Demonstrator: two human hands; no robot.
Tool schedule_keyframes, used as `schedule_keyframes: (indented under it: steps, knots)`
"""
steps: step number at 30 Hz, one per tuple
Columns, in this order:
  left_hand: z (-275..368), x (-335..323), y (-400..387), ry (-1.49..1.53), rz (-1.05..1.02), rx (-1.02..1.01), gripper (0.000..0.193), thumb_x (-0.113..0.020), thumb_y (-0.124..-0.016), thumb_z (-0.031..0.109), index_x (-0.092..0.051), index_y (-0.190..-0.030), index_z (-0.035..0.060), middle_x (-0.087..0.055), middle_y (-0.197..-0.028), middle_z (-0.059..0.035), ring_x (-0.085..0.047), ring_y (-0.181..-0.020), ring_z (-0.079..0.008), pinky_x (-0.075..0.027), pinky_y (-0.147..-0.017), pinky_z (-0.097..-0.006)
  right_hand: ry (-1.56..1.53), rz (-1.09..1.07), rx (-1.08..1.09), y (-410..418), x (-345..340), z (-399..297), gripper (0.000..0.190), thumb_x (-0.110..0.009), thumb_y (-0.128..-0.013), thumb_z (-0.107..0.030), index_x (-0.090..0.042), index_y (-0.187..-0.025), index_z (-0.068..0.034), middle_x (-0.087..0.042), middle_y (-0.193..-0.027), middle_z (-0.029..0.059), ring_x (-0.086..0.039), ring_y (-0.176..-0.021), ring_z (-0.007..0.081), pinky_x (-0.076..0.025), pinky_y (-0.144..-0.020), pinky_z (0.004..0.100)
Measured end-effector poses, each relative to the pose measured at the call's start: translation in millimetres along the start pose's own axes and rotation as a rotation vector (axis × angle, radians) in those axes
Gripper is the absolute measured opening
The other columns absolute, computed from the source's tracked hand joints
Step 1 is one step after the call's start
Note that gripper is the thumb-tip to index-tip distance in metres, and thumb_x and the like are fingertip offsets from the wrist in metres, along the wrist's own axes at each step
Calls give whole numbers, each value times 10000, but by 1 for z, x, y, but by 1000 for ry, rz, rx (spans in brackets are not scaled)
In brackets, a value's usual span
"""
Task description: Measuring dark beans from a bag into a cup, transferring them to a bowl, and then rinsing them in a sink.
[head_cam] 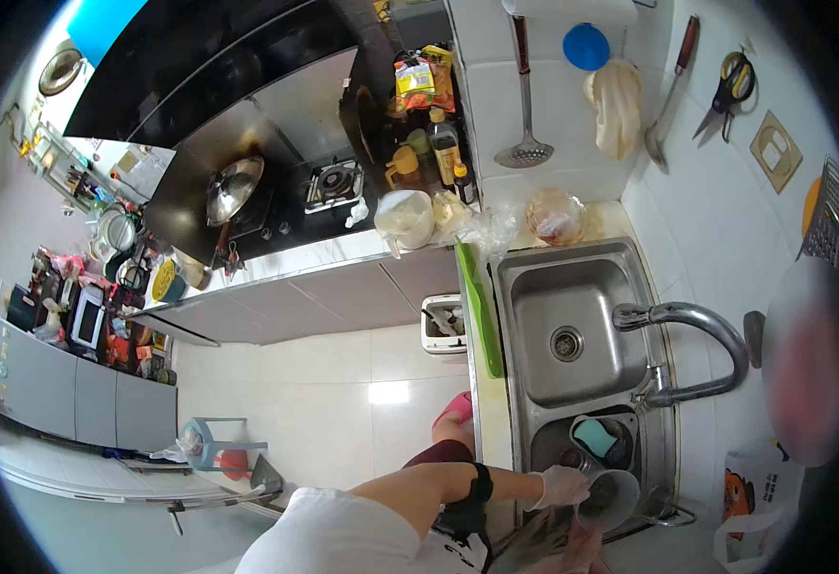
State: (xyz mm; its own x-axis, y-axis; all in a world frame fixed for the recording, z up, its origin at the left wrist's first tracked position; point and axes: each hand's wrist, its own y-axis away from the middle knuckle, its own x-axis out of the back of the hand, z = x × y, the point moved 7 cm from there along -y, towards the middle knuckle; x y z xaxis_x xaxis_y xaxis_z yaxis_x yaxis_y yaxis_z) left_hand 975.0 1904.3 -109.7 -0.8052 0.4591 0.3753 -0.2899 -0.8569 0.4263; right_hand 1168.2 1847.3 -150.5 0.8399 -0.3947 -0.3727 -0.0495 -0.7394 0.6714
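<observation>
My left hand [561, 487], in a thin translucent glove, is at the rim of a clear round plastic container [608, 500] over the smaller sink basin. Below the container, near the picture's lower edge, my right hand [583, 547] is partly hidden and touches or lies just under it; its fingers are hard to make out. A transparent cup-like vessel [583, 463] stands beside the container's rim. Just above, a green sponge [595, 436] lies in a small caddy in the basin. A clear plastic sheet or bag [534, 542] lies left of my right hand.
The larger steel basin [570, 326] lies beyond, with a curved faucet [714, 316] at its right. A green cutting board [480, 316] stands along the sink's left side. Scissors [731, 86] and a skimmer [525, 93] hang on the tiles. A waste bin [443, 344] stands on the floor.
</observation>
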Motion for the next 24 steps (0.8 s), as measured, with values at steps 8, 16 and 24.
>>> schedule_keyframes:
  steps: [8,16,24]
  knots:
    - [3,8,8,53,205,-43,304,-490,-866,300,-616,-932,31,-618,-904,-207,-613,-823,-399,-489,-722,-482,130,37,-158,-57,80,33,252,-519,-807,-43,-584,-1030,54,-605,-998,131,-571,-934,256,-468,-879,388]
    - [7,11,14,48,333,-73,280,-485,-864,291,-584,-893,30,-610,-897,-190,-614,-821,-380,-496,-708,-479,132,65,-34,-28,37,8,208,-495,-825,-29,-589,-1000,31,-597,-963,115,-565,-917,246,-467,-818,353]
    - [-11,10,14,-48,353,-36,305,-450,-890,305,-578,-858,30,-605,-881,-199,-610,-809,-389,-499,-700,-485,612,-735,656,-64,58,31,214,-563,-833,-102,-594,-1008,18,-599,-946,100,-557,-904,231,-465,-817,354]
